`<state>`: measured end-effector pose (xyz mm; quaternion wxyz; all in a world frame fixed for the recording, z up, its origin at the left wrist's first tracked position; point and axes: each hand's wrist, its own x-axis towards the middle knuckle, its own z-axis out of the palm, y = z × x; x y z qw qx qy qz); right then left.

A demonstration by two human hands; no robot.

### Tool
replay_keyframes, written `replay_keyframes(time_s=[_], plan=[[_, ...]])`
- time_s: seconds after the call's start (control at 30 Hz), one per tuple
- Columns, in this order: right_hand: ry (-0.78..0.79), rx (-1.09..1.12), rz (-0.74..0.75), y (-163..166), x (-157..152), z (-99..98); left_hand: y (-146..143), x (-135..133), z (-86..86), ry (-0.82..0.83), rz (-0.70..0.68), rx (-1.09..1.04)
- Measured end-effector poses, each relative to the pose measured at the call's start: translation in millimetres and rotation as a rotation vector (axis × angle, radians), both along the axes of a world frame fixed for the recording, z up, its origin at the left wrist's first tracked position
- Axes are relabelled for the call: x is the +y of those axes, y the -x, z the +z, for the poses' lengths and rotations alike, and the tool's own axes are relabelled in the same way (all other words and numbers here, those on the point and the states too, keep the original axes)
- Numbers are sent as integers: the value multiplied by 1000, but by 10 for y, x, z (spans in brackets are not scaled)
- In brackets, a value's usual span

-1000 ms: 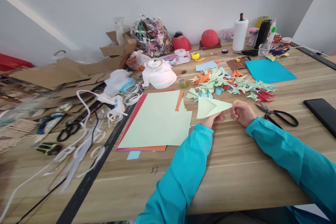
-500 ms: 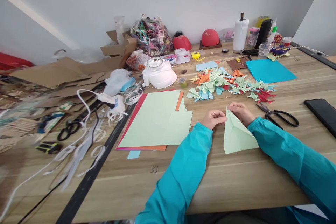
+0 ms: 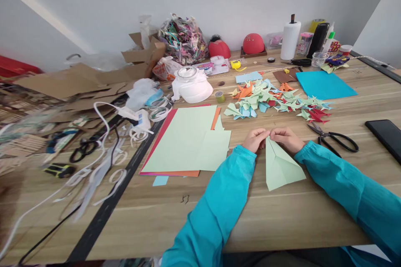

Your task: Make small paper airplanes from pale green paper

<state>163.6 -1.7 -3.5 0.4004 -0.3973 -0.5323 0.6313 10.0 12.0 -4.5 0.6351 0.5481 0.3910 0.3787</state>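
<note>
A pale green sheet of paper [image 3: 280,167], folded to a narrow point at its far end, hangs between my two hands with its wide end toward me. My left hand [image 3: 256,139] pinches the pointed tip from the left. From the right, my right hand [image 3: 286,139] grips the same tip, thumb and fingers pressed together close to the left ones. The fingertips partly hide the tip. Beyond my hands lies a heap of folded paper cranes [image 3: 260,98] in green, orange, blue and red.
Left of my hands lies a stack of coloured paper [image 3: 181,139]. Black-handled scissors [image 3: 333,137] and a phone [image 3: 385,137] lie to the right. A blue sheet [image 3: 326,84] is behind the cranes. Cables [image 3: 103,150] and a white cap [image 3: 192,87] are farther left.
My hands have come together at the tip of the green paper, the left one rising slightly and the right one shifting left. The paper's wide end has swung a little toward me.
</note>
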Motion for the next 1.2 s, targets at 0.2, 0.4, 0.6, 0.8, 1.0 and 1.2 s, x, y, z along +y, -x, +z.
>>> replay_keyframes(time_s=[0.2,0.4,0.6,0.8,1.0,1.2], plan=[[11,-112,-6,11,10,22,-1,5,-27,-54,-40,83],[-97,-260,-9,9,24,48,-12,-1,-69,-133,-21,99],[-79,-243,0,22,29,47,-20,-4,-84,-166,39,47],[-64,-169,-14,2,50,37,-16,22,-65,-47,142,-67],[57,-110,-24,-25,42,104,28,117,-86,68,367,-309],[159,-43,-47,-28,19,156,65,140,-34,101,392,-374]])
